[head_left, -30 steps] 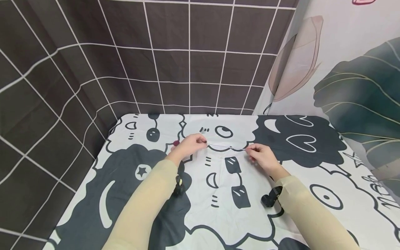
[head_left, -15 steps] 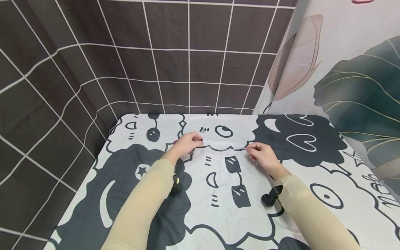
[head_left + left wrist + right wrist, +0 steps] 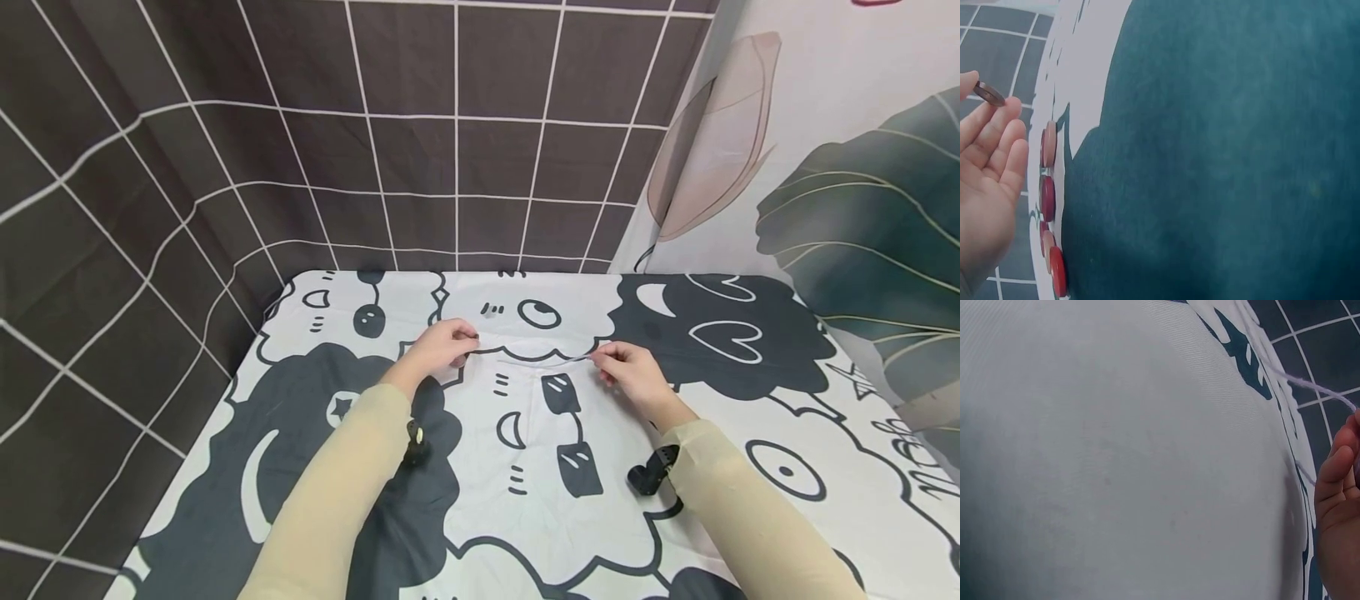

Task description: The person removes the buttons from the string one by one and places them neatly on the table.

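My left hand (image 3: 442, 343) pinches a small round brown button (image 3: 989, 94) between thumb and fingertip, over the far middle of the cloth. Beside it in the left wrist view lie several red and pink buttons, among them a bright red button (image 3: 1058, 271) and a dark red button (image 3: 1048, 199). The left hand hides these in the head view. My right hand (image 3: 628, 371) pinches a thin lilac yarn (image 3: 1310, 385), which runs leftward from the fingertips and sags toward the cloth. Something dark purple shows at the frame's edge inside the right hand, mostly cut off.
A white cloth (image 3: 510, 521) with dark cartoon faces covers the table. Behind and to the left hangs a dark curtain (image 3: 495, 158) with white grid lines. A leaf-print curtain (image 3: 862, 225) hangs at the right. Each wrist bears a black camera, such as the right one (image 3: 651, 471).
My left hand has moved a little left, away from the right hand. The yarn, straight between the hands before, now hangs slack from the right hand, which has stayed in place.
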### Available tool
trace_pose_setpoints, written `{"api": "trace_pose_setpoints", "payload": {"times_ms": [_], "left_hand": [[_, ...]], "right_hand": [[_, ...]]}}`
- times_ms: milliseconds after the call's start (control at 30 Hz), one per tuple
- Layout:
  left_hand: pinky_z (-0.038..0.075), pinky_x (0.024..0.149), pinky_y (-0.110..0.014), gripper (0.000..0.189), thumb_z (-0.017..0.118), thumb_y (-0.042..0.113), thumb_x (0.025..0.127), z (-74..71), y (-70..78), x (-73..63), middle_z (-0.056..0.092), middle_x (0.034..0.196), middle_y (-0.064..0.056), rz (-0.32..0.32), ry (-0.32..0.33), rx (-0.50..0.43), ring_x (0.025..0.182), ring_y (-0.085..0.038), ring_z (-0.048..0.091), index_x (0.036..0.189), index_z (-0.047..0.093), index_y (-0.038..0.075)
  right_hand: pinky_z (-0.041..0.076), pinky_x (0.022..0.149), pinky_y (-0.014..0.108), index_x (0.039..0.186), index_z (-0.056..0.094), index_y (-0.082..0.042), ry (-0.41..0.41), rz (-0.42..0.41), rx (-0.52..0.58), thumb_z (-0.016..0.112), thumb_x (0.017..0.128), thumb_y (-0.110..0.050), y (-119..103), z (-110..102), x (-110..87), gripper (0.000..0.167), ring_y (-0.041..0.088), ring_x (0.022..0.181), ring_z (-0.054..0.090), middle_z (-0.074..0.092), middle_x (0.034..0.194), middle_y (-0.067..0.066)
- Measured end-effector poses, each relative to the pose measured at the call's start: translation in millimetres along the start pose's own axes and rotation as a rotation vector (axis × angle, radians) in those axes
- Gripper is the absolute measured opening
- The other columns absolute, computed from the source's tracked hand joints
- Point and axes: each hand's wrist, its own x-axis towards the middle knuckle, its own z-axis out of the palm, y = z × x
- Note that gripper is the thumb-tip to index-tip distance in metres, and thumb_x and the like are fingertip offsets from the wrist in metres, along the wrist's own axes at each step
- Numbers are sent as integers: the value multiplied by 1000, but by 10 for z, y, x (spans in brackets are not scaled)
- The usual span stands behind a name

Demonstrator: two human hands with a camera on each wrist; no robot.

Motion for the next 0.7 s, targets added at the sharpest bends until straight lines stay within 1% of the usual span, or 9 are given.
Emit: {"api": "trace_pose_setpoints", "payload": {"times_ms": [67, 133, 233, 300, 400, 500, 567, 700], "left_hand": [[52, 71, -30, 30, 59, 24, 91, -18, -3, -8, 64, 98, -6, -1, -1, -8, 74, -16, 65, 116, 60, 8], [51, 75, -32, 30, 59, 26, 91, -41, -12, -12, 64, 99, -5, 8, 11, 14, 77, -15, 65, 116, 61, 8], [47, 83, -35, 32, 59, 28, 90, -75, -29, -11, 65, 100, -4, 30, 45, 71, 87, -16, 62, 115, 62, 9], [46, 85, -36, 32, 60, 29, 90, -101, -52, -12, 66, 102, -3, 44, 67, 107, 92, -17, 60, 115, 63, 10], [48, 80, -34, 32, 60, 29, 90, -135, -80, -23, 66, 103, -4, 49, 74, 116, 93, -18, 59, 115, 63, 10], [50, 72, -31, 32, 61, 28, 89, -160, -90, -39, 66, 102, -4, 43, 71, 88, 88, -18, 61, 115, 62, 9], [51, 70, -30, 32, 62, 27, 89, -171, -88, -50, 66, 102, -5, 40, 72, 70, 87, -18, 61, 115, 62, 9], [50, 77, -32, 32, 63, 26, 88, -193, -96, -63, 66, 103, -6, 50, 81, 75, 93, -19, 61, 114, 62, 7]], "right_hand": [[44, 55, 24, 100, 60, 12, 1, -2, -5, 58, 91, -12, -36, 3, -21, 26, 13, 61, 52, 56, 73, 11], [44, 54, 25, 101, 60, 13, 0, 7, 8, 58, 91, -10, -43, 3, -26, 26, 14, 61, 52, 56, 74, 12], [43, 52, 24, 102, 61, 11, 1, 9, 21, 60, 91, -14, 97, -5, 42, 27, 12, 61, 52, 56, 72, 8], [43, 52, 24, 102, 62, 9, 2, 9, 19, 61, 91, -17, 169, -6, 75, 28, 12, 60, 52, 56, 71, 5], [43, 51, 24, 99, 62, 7, 7, -1, -2, 61, 91, -20, 202, -6, 85, 28, 12, 59, 51, 56, 69, 3], [43, 49, 25, 97, 62, 7, 11, -12, -6, 61, 91, -20, 218, 0, 88, 27, 12, 58, 51, 56, 67, 2], [43, 49, 25, 96, 62, 7, 14, -16, 1, 61, 90, -19, 226, 8, 89, 26, 12, 57, 51, 55, 66, 2], [43, 48, 24, 96, 62, 7, 17, -16, 21, 61, 89, -15, 242, 32, 102, 24, 11, 55, 50, 55, 65, 2]]}}
